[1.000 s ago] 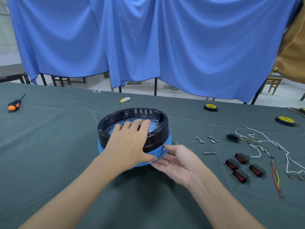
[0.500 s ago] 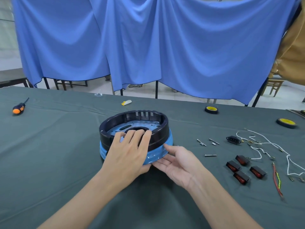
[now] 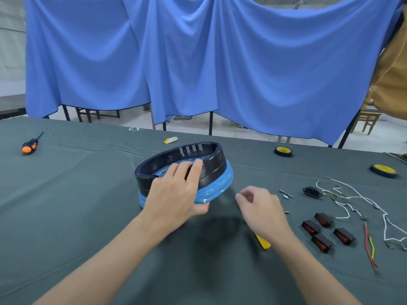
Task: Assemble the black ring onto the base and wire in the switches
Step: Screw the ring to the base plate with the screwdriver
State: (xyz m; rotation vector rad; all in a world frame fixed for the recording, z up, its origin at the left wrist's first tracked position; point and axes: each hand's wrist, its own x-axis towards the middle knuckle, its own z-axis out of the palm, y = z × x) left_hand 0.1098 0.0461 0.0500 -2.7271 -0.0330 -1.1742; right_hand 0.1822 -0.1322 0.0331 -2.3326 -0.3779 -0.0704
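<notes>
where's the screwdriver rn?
Head view: the orange-handled screwdriver lies on the green tablecloth at the far left, near the table's back edge, well left of the black ring and blue base.

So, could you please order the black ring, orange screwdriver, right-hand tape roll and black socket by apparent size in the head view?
1. black ring
2. orange screwdriver and right-hand tape roll: look alike, so unranked
3. black socket
</notes>
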